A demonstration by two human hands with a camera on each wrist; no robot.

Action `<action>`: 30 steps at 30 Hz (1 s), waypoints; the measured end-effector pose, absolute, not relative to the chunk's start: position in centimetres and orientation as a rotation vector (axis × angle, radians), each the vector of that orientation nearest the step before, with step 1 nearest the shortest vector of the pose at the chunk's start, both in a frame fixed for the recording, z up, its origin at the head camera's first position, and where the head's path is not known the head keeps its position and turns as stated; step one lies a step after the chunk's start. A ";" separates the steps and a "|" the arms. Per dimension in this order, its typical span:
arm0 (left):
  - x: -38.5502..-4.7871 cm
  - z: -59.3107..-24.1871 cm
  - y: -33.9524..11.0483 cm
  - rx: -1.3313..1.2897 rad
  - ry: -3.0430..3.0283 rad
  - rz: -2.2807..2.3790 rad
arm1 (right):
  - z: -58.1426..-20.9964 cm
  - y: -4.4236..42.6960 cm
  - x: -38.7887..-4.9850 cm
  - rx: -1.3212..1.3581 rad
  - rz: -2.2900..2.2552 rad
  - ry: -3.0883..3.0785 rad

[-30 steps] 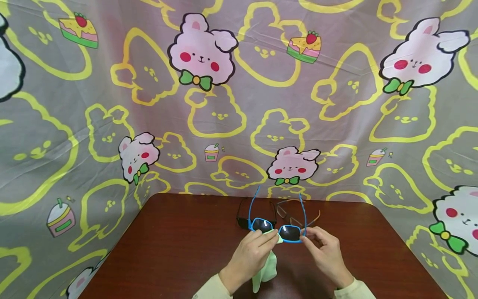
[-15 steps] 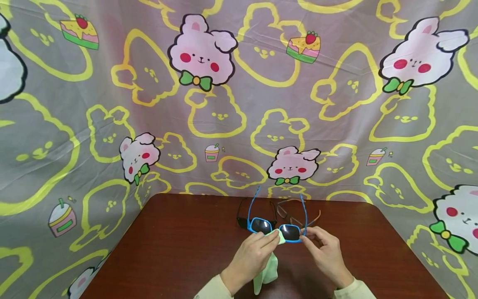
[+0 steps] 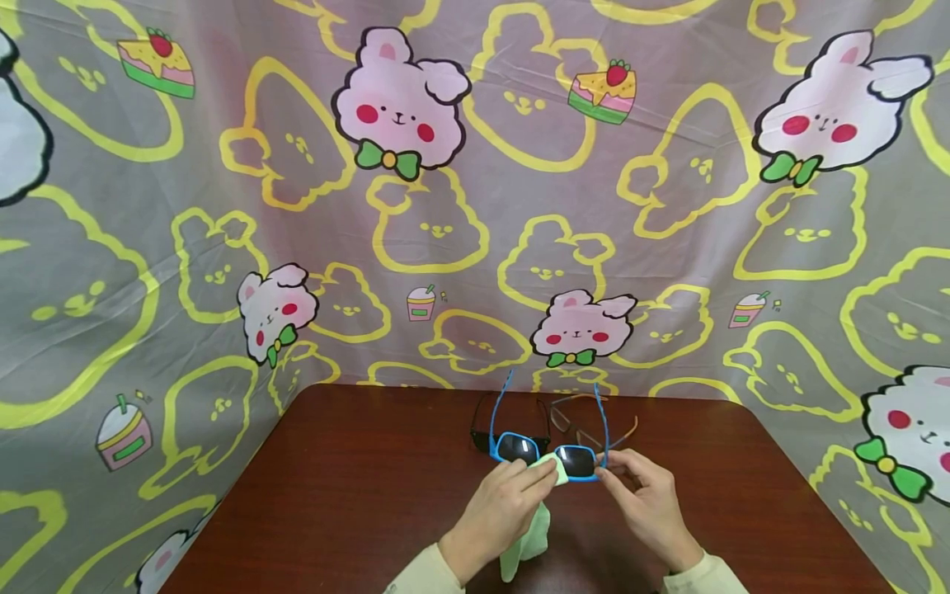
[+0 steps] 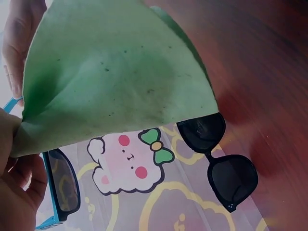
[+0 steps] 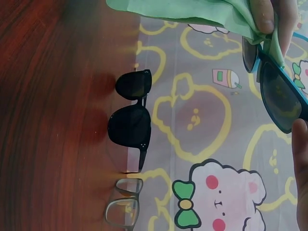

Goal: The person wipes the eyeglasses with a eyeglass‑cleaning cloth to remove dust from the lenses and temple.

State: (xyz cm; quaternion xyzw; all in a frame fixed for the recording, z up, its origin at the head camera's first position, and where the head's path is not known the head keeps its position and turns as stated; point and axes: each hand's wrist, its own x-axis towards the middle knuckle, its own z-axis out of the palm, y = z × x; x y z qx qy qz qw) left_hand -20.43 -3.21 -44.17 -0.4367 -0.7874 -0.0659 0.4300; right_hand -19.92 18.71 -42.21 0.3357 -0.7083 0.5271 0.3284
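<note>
Blue-framed sunglasses point(image 3: 576, 463) with dark lenses are held above the table, temples pointing away from me. My left hand point(image 3: 493, 511) pinches a light green cloth point(image 3: 536, 535) over the frame at the bridge, between the two lenses. Below that hand the rest of the cloth hangs down, and it fills much of the left wrist view. At the right end of the frame, near the hinge, my right hand point(image 3: 647, 502) pinches the sunglasses between thumb and fingers. The left fingertips behind the cloth are partly hidden.
Behind the held pair, black sunglasses point(image 5: 130, 126) lie on the brown table point(image 3: 334, 495). Beside them are clear-lensed glasses point(image 5: 121, 212) with thin frames. A patterned curtain point(image 3: 505, 198) with cartoon rabbits encloses the table at the back and both sides.
The left part of the blue sunglasses has shifted slightly left, and the cloth shows a little more at the bridge. Both hands keep their hold in nearly the same place.
</note>
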 end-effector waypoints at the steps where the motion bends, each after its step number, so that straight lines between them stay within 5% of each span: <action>1: -20.4 -44.2 -3.2 -1.090 -1.970 -0.166 | -42.2 18.7 -19.9 0.880 1.381 -1.856; 30: -20.2 -44.0 -2.8 -1.012 -2.083 -0.193 | -42.4 17.8 -20.2 1.014 1.359 -1.799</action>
